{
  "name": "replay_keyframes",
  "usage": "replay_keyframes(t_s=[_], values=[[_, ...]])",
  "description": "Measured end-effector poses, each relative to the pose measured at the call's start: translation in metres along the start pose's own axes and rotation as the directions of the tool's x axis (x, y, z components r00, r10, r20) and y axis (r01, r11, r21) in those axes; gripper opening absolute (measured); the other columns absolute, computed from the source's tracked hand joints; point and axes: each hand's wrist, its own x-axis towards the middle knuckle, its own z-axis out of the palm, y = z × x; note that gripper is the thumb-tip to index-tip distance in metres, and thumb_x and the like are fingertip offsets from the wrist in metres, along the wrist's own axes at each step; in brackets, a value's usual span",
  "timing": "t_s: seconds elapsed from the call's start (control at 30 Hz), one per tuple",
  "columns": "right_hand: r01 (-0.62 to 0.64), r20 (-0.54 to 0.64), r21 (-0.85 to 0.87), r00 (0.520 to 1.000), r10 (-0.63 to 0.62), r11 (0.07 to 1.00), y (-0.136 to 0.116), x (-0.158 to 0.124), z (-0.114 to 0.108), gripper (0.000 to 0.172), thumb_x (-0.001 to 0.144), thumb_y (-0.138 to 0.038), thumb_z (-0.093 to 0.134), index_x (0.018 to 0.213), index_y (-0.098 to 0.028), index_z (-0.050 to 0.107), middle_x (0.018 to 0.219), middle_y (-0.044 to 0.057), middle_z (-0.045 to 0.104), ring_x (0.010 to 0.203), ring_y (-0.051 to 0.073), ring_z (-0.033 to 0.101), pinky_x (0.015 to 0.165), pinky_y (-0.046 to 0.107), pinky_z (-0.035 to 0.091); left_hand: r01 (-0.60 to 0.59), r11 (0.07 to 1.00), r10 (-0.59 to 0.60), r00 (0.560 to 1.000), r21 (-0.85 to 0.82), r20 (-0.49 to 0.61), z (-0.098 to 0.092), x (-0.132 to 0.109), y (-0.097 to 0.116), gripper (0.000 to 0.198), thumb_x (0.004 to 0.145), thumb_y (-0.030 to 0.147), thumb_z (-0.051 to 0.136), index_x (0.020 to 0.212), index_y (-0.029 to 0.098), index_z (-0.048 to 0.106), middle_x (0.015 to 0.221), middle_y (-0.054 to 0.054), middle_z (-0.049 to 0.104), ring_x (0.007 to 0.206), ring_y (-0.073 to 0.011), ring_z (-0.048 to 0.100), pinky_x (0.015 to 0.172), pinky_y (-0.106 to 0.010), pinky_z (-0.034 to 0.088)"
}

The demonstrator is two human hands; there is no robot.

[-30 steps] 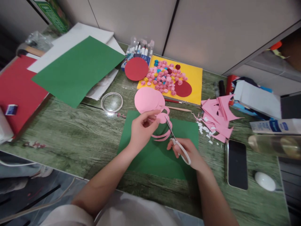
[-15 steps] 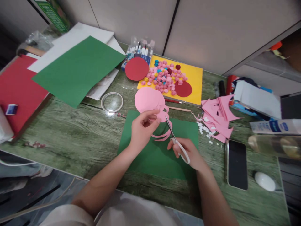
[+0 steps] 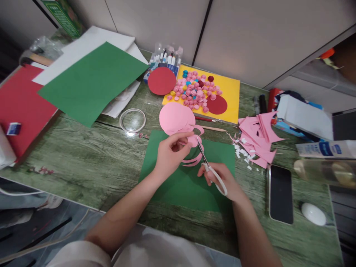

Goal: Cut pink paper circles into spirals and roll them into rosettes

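Between the thumb and fingers of my left hand [image 3: 174,154] is a piece of pink paper [image 3: 194,141] with a curled, rounded edge. My right hand [image 3: 221,180] grips white-handled scissors [image 3: 215,177], their blades touching the right edge of that paper. Both hands are above a green sheet [image 3: 189,191]. Thin curved pink strips [image 3: 193,162] hang or lie below the held paper; I cannot tell which. Just beyond my left hand rest pink paper circles [image 3: 175,118], overlapping one another.
Small rolled paper flowers [image 3: 194,92] cover much of a yellow sheet [image 3: 232,96]. Pink scraps [image 3: 260,135] lie to the right, near a phone [image 3: 280,194] and a white mouse [image 3: 313,214]. On the left are a tape ring [image 3: 121,121] and a larger green sheet [image 3: 94,81].
My left hand and the pink paper have shifted slightly right. A pink strip above the paper now curls further right. The scissors have moved very little, their handles tilting slightly.
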Motion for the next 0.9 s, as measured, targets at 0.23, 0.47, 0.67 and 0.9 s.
replay_keyframes(t_s=[0.23, 0.47, 0.67, 0.9], values=[[0.006, 0.006, -0.020, 1.000, -0.006, 1.000, 0.0003, 0.0002, -0.0012, 0.050, 0.083, -0.058, 0.040, 0.076, -0.012, 0.060, 0.051, -0.002, 0.044, 0.046, 0.010, 0.043, 0.046, 0.022, 0.031, -0.002, 1.000, 0.002, 1.000, -0.014, -0.008, -0.0007, 0.0013, 0.0004, 0.025, 0.071, 0.018, 0.061, 0.096, 0.020, 0.066, 0.073, -0.001, 0.064, 0.064, -0.0089, 0.053, 0.057, -0.021, 0.043], [-0.012, 0.020, -0.039, 1.000, 0.012, 0.999, 0.0016, -0.0002, -0.0017, 0.051, 0.083, -0.058, 0.040, 0.075, -0.012, 0.060, 0.049, -0.002, 0.045, 0.045, 0.010, 0.043, 0.046, 0.022, 0.031, 0.030, 0.999, -0.031, 0.999, -0.034, -0.032, -0.0028, 0.0029, 0.0019, 0.024, 0.071, 0.017, 0.061, 0.094, 0.018, 0.066, 0.075, -0.002, 0.065, 0.066, -0.0093, 0.055, 0.061, -0.021, 0.044], [-0.043, 0.025, -0.029, 0.999, 0.044, 0.999, 0.0001, -0.0001, -0.0023, 0.049, 0.083, -0.056, 0.041, 0.075, -0.012, 0.060, 0.049, -0.002, 0.045, 0.045, 0.010, 0.042, 0.045, 0.021, 0.031, 0.036, 0.997, -0.040, 0.997, -0.063, -0.066, -0.0043, 0.0031, -0.0010, 0.019, 0.072, 0.021, 0.062, 0.090, 0.018, 0.066, 0.081, -0.003, 0.067, 0.069, -0.0106, 0.058, 0.065, -0.024, 0.047], [-0.031, -0.007, -0.050, 1.000, 0.030, 0.998, -0.0013, 0.0010, -0.0019, 0.050, 0.082, -0.058, 0.040, 0.074, -0.013, 0.060, 0.049, -0.002, 0.045, 0.045, 0.010, 0.043, 0.045, 0.022, 0.032, 0.047, 0.996, -0.050, 0.998, -0.082, -0.032, -0.0022, 0.0027, 0.0016, 0.021, 0.070, 0.024, 0.064, 0.091, 0.019, 0.066, 0.081, -0.003, 0.066, 0.070, -0.0106, 0.058, 0.065, -0.023, 0.047]])
